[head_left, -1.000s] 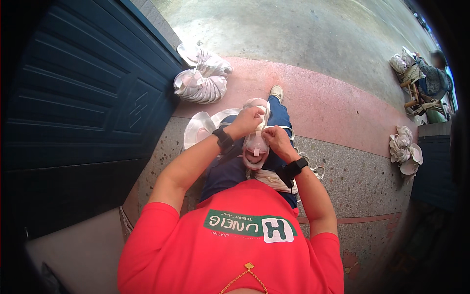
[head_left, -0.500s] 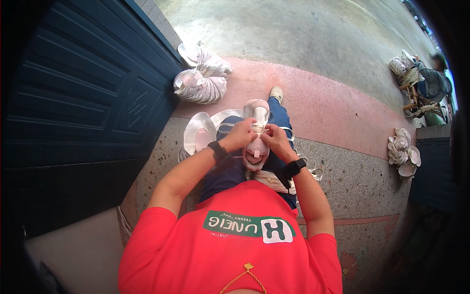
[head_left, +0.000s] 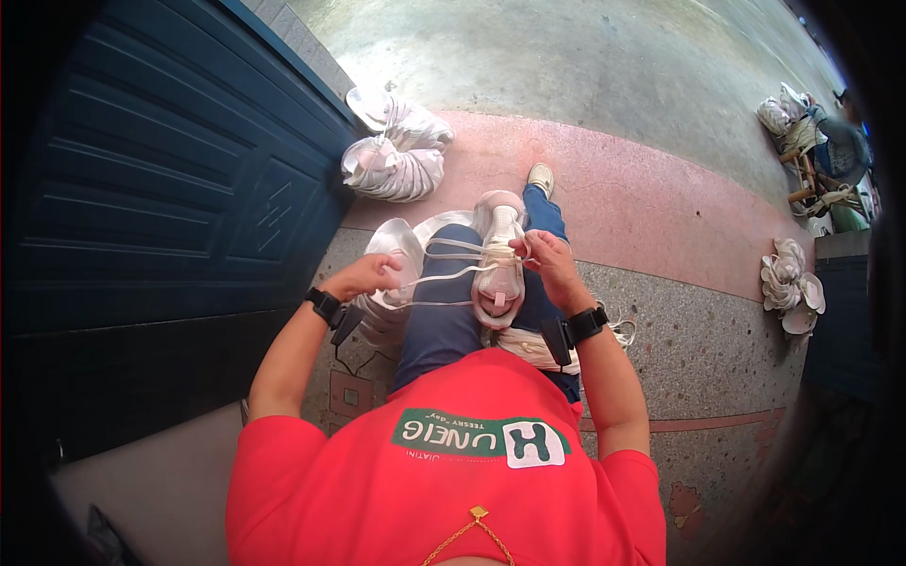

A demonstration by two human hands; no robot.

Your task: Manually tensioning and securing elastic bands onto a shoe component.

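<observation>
A pink and white shoe upper (head_left: 500, 259) rests on my thighs, its pink tongue tab toward me. White shoelace (head_left: 451, 274) runs from its eyelets in several strands to the left. My left hand (head_left: 372, 274) is out to the left of the shoe upper, fingers pinched on the lace. At the right side of the eyelets my right hand (head_left: 548, 258) is closed, with a loop of lace at its fingertips. More white and pink uppers (head_left: 401, 250) lie stacked beside my left thigh. A bundle of cream laces (head_left: 530, 348) lies across my lap on the right.
Bundled shoe uppers (head_left: 394, 170) stand by the dark blue door (head_left: 189, 160) on the left. Another bundle (head_left: 791, 286) sits on the speckled floor (head_left: 679, 330) at the right. Farther off at the right edge, a person sits near a wooden stool (head_left: 802, 179) and more uppers.
My left hand has moved from the shoe upper out to the left, drawing lace strands with it. My right hand has shifted slightly up and right, still by the eyelets.
</observation>
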